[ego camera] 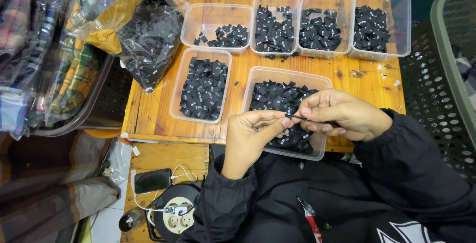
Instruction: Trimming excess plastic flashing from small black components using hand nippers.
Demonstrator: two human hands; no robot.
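My left hand and my right hand meet over a clear plastic tub of small black fabric labels at the table's near edge. Together they pinch one thin black label between thumbs and forefingers, stretched between the two hands. The tub under my hands holds a heap of the same labels, partly hidden by my fingers. Both sleeves are black.
Several more clear tubs of black labels stand on the wooden table. A plastic bag of labels lies at its left. Bagged plaid cloth is piled left, a dark basket stands right, a phone and power reel sit below.
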